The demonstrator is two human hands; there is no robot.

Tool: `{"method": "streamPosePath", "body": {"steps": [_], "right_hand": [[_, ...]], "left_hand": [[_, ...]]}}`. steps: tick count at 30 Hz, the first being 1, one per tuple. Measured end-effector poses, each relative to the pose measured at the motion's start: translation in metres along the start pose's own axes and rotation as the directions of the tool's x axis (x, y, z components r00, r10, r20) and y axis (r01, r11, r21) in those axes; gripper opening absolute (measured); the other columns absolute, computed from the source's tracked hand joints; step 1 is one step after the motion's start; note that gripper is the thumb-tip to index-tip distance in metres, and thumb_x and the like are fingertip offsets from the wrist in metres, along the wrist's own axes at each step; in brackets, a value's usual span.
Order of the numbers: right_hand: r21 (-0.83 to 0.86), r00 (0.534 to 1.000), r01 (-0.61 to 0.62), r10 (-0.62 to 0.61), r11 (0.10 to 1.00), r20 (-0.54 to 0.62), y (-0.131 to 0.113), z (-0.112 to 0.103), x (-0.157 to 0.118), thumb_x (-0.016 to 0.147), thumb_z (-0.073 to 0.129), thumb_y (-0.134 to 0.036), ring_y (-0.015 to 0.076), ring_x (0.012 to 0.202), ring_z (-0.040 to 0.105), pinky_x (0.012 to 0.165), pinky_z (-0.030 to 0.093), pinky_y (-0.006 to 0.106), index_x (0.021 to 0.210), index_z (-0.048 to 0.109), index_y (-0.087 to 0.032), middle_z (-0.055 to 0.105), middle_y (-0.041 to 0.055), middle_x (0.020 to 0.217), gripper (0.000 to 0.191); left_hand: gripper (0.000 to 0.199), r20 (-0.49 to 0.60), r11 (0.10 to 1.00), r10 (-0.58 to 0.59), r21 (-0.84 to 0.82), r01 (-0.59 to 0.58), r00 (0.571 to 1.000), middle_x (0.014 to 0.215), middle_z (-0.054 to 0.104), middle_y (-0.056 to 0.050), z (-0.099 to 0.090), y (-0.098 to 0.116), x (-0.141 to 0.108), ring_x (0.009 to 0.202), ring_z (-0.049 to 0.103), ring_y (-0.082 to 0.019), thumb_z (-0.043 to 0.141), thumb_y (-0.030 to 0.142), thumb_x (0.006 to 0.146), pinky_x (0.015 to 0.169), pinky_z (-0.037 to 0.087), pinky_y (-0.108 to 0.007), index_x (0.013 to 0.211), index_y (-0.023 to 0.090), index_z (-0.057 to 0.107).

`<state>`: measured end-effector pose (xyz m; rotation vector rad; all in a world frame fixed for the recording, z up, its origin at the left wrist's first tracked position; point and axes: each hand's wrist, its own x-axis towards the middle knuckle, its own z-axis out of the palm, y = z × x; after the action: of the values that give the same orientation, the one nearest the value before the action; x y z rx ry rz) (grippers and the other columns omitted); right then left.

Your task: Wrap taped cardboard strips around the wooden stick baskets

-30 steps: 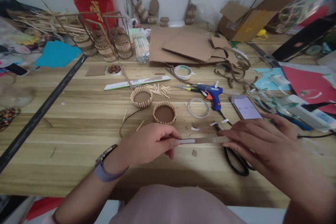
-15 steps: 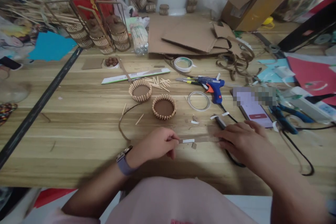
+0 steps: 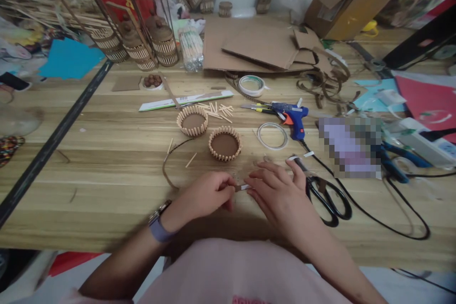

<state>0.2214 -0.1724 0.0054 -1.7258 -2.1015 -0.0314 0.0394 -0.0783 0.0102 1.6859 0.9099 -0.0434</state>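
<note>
Above the table's near edge, my left hand point(image 3: 213, 191), with a watch on its wrist, pinches a narrow brown cardboard strip point(image 3: 238, 189). A small white piece of tape point(image 3: 244, 187) lies on that strip, between my two hands. My right hand point(image 3: 280, 185) has its thumb and index finger closed on the strip at the tape; the rest of its fingers reach forward and cover the strip's far part. Just beyond are two round cardboard trays ringed with short sticks, one nearer point(image 3: 225, 145) and one farther left point(image 3: 193, 122).
Black-handled scissors point(image 3: 329, 202) lie right of my right hand. Behind them are a blue glue gun point(image 3: 295, 118) with its cord, a tape ring point(image 3: 272, 136) and pliers point(image 3: 394, 164). Loose sticks point(image 3: 213, 108) lie behind the trays. Cardboard sheets point(image 3: 256, 50) and finished lanterns point(image 3: 162, 42) stand farther back.
My right hand has moved left along the strip to the white tape, uncovering the scissors. My left hand has kept its pinch nearly in place.
</note>
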Motion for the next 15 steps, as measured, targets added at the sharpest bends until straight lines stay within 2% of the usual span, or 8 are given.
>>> {"method": "streamPosePath", "body": {"steps": [4,9,15], "right_hand": [[-0.007,0.999,0.001,-0.001,1.0,0.052,-0.002,0.009,0.004,0.097,0.05,-0.017,0.0239,0.111,0.06,0.109,0.014,0.048,0.094,0.069,-0.024,0.075,0.0017,0.092,0.02],[0.021,0.978,0.015,-0.019,1.0,0.209,-0.005,0.011,0.008,0.092,0.05,-0.011,0.0221,0.093,0.061,0.106,0.019,0.047,0.08,0.064,-0.021,0.069,0.0018,0.08,0.021],[0.017,0.976,0.01,-0.014,1.0,0.216,-0.013,0.013,0.008,0.086,0.054,-0.008,0.0226,0.089,0.059,0.106,0.017,0.047,0.077,0.063,-0.022,0.07,0.0015,0.078,0.019]], "left_hand": [[0.019,-0.084,0.989,0.05,0.143,-0.038,0.995,0.073,0.072,0.001,-0.001,0.005,-0.011,0.069,0.064,-0.016,0.048,0.022,0.089,0.063,0.04,-0.026,0.079,0.02,0.064],[0.017,-0.126,0.962,0.047,0.274,-0.011,0.991,0.081,0.072,-0.001,0.0,0.012,-0.019,0.074,0.064,-0.018,0.05,0.021,0.09,0.064,0.038,-0.027,0.083,0.02,0.066],[0.017,-0.105,0.952,0.088,0.302,-0.052,0.991,0.077,0.07,-0.001,0.005,0.013,-0.017,0.072,0.063,-0.017,0.051,0.02,0.09,0.062,0.035,-0.026,0.078,0.019,0.063]]}}
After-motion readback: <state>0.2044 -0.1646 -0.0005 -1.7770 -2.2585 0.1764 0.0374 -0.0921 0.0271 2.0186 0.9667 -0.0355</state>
